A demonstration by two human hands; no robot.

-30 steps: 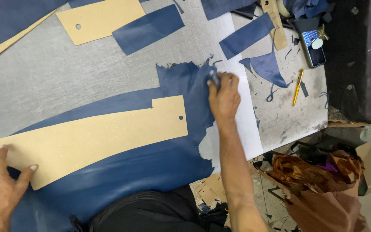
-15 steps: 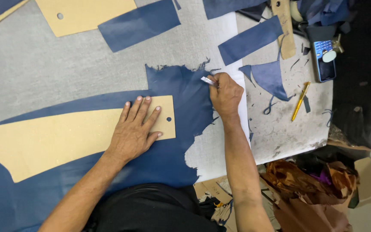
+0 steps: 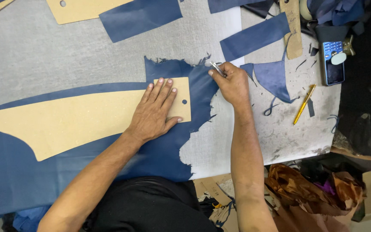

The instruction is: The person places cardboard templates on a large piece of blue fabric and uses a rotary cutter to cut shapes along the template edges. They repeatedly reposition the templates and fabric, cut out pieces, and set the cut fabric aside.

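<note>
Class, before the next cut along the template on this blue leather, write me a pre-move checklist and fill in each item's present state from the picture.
1. Left hand flat on the tan template: ok.
2. Template lies fully on the blue leather: ok.
3. Right hand grips the small blade: ok.
4. Blade tip sits at the template's edge: not ok, it is apart, near the ragged edge.
5. Left fingers out of the blade's way: ok.
6. Blade sharp: cannot tell.

Left hand (image 3: pixel 154 112) now flat on template (image 3: pixel 65 120).
</note>
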